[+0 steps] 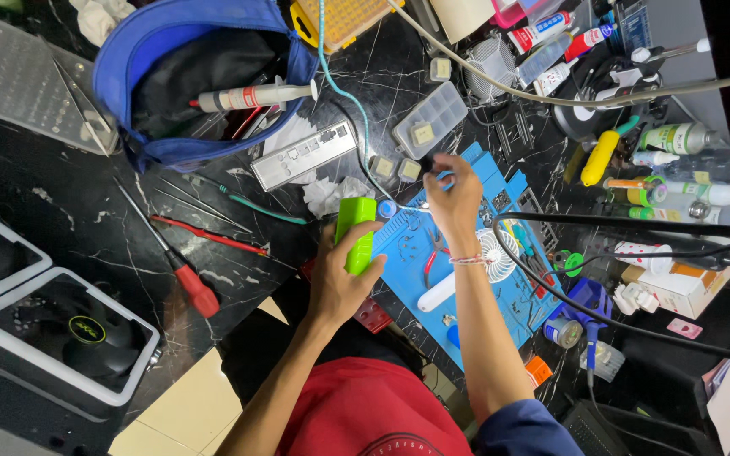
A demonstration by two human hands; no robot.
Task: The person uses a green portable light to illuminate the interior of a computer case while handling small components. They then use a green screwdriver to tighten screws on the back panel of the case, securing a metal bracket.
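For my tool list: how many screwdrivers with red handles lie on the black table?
2. A large red-handled screwdriver lies left of the left hand; a thin red screwdriver lies just above it. More may be hidden in the blue bag or the clutter.

Electronics repair workshop: screwdrivers, repair mat

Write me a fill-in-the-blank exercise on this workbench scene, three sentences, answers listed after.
1. The left hand holds a bright ____ block.
2. The right hand works over a ____ mat crowded with small parts.
3. The screwdriver lying on the dark marble table has a ____ handle.

Missing words: green; blue; red
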